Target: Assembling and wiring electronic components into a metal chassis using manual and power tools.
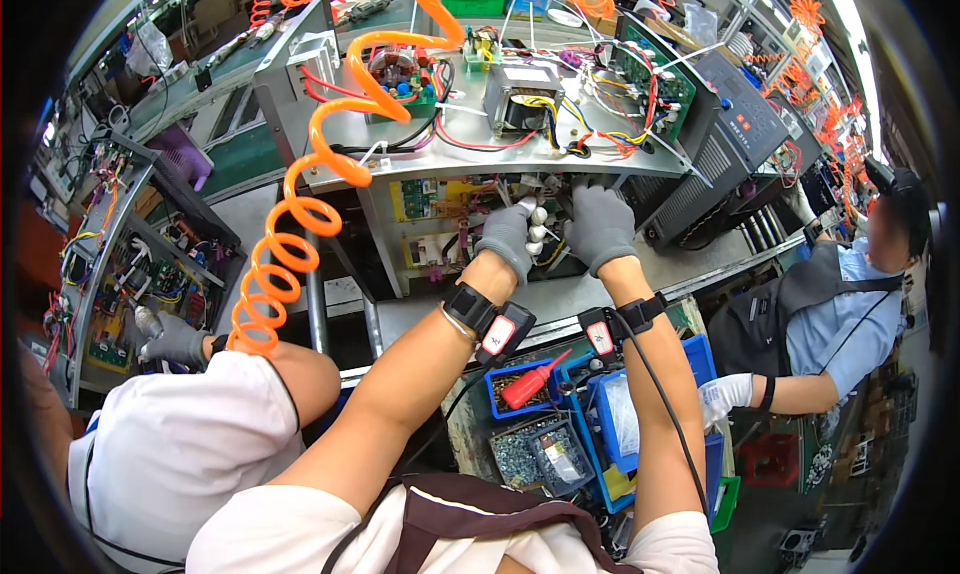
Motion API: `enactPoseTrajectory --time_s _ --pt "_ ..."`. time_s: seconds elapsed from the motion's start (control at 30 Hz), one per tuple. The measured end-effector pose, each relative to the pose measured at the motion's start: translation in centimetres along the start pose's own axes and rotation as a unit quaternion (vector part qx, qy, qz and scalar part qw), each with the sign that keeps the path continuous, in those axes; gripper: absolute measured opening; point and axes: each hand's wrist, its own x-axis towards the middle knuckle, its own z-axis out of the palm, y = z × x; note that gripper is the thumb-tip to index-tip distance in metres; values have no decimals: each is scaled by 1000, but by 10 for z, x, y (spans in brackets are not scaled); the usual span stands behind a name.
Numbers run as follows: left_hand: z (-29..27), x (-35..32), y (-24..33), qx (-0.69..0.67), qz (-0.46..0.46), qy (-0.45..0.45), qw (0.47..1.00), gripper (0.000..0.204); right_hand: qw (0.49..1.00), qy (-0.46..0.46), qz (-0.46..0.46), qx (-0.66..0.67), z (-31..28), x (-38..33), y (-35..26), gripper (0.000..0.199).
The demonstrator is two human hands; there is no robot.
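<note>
In the head view both my hands reach into the open front of a metal equipment chassis (385,236), below its upper shelf. My left hand (508,238), in a grey glove with white fingers, is curled closed among wires; whatever it grips is hidden. Just beside it, my right hand (600,226) in a grey glove points inward under the shelf edge, its fingertips out of sight. Circuit boards (418,201) and cables sit left of my hands inside the chassis. On the shelf above are a transformer (522,96), coloured wires and a green circuit board (655,82).
An orange coiled air hose (300,219) hangs left of my arms. Below them lie blue bins (612,424), a red bottle (526,386) and trays of screws (522,456). A co-worker's gloved hand (178,340) works at left; another person (835,314) stands at right.
</note>
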Motion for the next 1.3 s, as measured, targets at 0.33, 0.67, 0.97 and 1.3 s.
enactPoseTrajectory --time_s 0.33,0.67,0.97,1.3 --pt "13 -2 -5 49 18 18 998 9 986 119 -62 -96 6 4 1 10" --pt "6 -4 -11 46 21 17 999 11 994 54 -68 -72 -3 -11 20 20" --pt "69 -25 -28 -46 -51 -126 990 12 971 98 154 155 0 -34 104 58" --pt "154 21 -19 -78 -186 -291 935 29 977 172 123 -31 -11 11 112 17"
